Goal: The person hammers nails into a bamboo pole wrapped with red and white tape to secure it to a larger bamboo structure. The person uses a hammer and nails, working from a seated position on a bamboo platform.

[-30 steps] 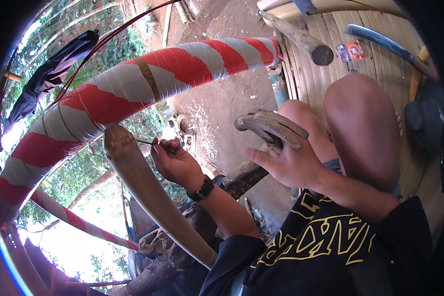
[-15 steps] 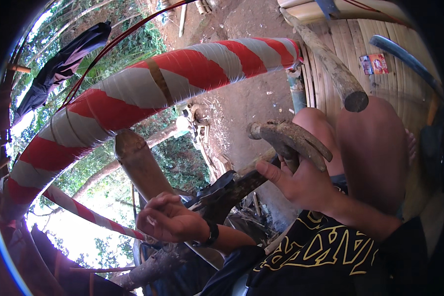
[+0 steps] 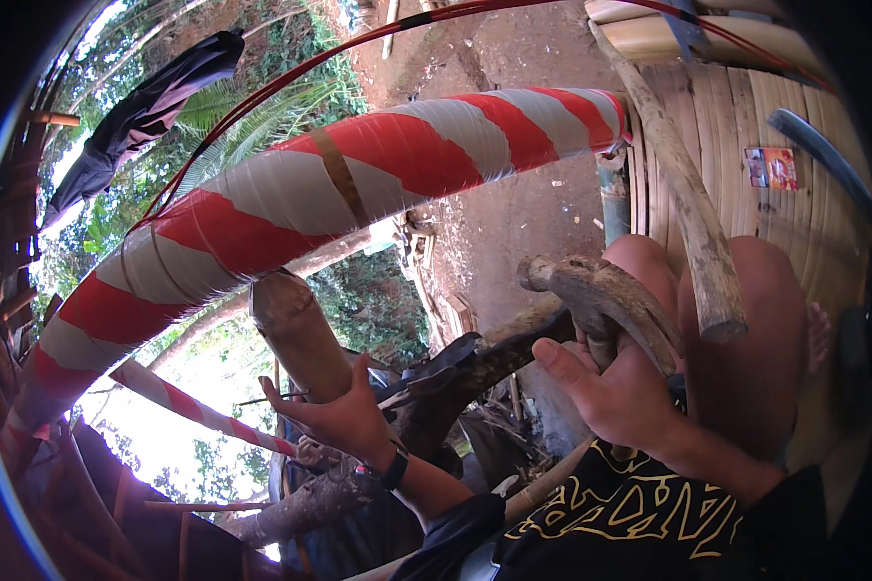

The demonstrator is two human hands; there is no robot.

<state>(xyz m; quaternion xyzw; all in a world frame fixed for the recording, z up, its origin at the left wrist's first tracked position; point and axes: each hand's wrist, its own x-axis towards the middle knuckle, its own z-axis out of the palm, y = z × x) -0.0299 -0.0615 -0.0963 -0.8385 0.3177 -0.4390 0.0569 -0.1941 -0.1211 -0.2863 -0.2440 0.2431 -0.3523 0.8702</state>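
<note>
A rusty brown claw hammer [image 3: 601, 295] is in my right hand [image 3: 630, 397], head up, with the fingers round its handle and the thumb stretched out. Most of the handle is hidden by that hand. To the left, my left hand [image 3: 349, 421] is round a thick bamboo pole [image 3: 300, 334], thumb on one side and fingers on the other. The pole's upper end meets a large curved tube [image 3: 262, 218] wrapped in red and white stripes. A thin dark sliver shows near my left thumb; I cannot make out what it is.
A rough wooden stick [image 3: 683, 184] leans by my knees, over a bamboo slat bench [image 3: 761, 107]. On the bench lie a small printed packet [image 3: 771, 168] and a curved dark strip [image 3: 819, 150]. Red cable [image 3: 291, 68] arcs above the tube. Dark cloth [image 3: 145, 126] hangs at far left.
My left hand has gone from loosely curled beside the bamboo pole to spread round it. The hammer stays in my right hand. The view has shifted, moving the scene slightly right and down.
</note>
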